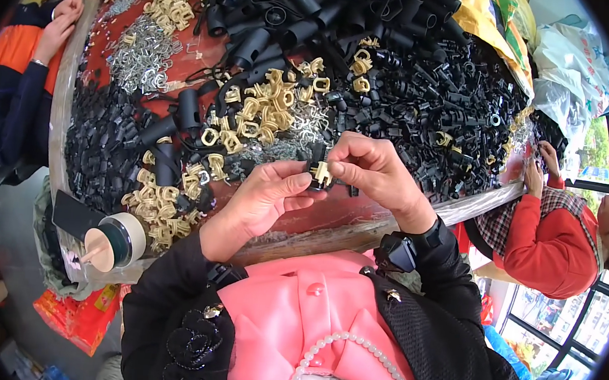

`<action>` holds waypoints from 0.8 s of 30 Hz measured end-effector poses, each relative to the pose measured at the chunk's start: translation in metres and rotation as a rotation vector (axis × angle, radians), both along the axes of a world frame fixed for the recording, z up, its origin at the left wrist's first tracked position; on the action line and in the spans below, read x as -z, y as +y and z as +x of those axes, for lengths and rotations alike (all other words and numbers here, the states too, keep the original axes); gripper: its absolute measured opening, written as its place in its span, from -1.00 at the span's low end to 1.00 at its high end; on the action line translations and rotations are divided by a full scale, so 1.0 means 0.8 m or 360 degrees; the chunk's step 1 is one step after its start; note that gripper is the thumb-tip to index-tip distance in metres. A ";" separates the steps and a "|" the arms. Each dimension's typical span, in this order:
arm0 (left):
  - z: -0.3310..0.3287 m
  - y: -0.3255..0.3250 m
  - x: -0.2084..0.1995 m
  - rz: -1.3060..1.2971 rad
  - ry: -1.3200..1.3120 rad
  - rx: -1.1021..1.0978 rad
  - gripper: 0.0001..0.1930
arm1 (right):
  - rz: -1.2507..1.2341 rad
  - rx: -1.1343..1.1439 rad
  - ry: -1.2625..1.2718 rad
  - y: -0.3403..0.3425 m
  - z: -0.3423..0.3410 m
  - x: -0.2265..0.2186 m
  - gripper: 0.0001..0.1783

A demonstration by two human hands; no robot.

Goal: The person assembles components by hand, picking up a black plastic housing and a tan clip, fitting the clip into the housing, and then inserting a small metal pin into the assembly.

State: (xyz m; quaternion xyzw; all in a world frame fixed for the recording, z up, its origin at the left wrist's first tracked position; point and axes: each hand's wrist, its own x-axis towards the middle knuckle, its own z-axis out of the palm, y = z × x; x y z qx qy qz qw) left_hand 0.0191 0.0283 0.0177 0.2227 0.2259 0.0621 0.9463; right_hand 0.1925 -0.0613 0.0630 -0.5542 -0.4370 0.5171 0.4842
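Observation:
My left hand [264,197] and my right hand [371,170] meet above the near edge of a red table [317,216]. Between their fingertips they pinch a small black plastic part with a beige clip [320,173] set in it. The left thumb and forefinger grip it from the left, and the right fingers close on it from the right. Just beyond lie a heap of beige clips [261,110] and piles of black tubes [291,8] and small black parts [442,108].
Silver metal springs [139,52] lie at the table's far left, and more beige clips [158,210] near the left edge. A dark tape roll with a beige core [115,242] hangs at the near left corner. Two other people sit at the left [25,71] and right [554,233].

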 end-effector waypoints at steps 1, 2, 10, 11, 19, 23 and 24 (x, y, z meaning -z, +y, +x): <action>0.000 -0.001 0.001 -0.0005 0.0005 0.0002 -0.76 | 0.0034 -0.0008 -0.0021 0.000 -0.001 0.001 -0.88; 0.000 -0.001 0.002 -0.0024 -0.0008 0.0007 -0.76 | 0.0069 -0.0019 -0.0040 0.000 -0.003 0.002 -0.88; 0.000 -0.004 0.000 -0.0016 -0.0011 0.0072 -0.78 | -0.0117 0.0071 -0.0116 -0.009 -0.012 0.006 -0.88; 0.001 -0.003 -0.002 0.0043 0.0024 0.0102 -0.79 | -0.0131 0.0081 -0.0109 -0.014 -0.012 0.008 -0.88; -0.001 -0.001 -0.006 0.0351 0.0152 0.0118 -0.79 | -0.0031 0.0117 -0.1408 -0.068 0.002 0.042 -0.79; 0.002 -0.005 -0.008 0.0401 0.0206 0.0134 -0.79 | -0.0045 0.0000 -0.2049 -0.073 -0.010 0.063 -0.82; 0.002 -0.005 -0.010 0.0410 0.0221 0.0136 -0.80 | -0.0013 0.0010 -0.2004 -0.075 -0.007 0.066 -0.83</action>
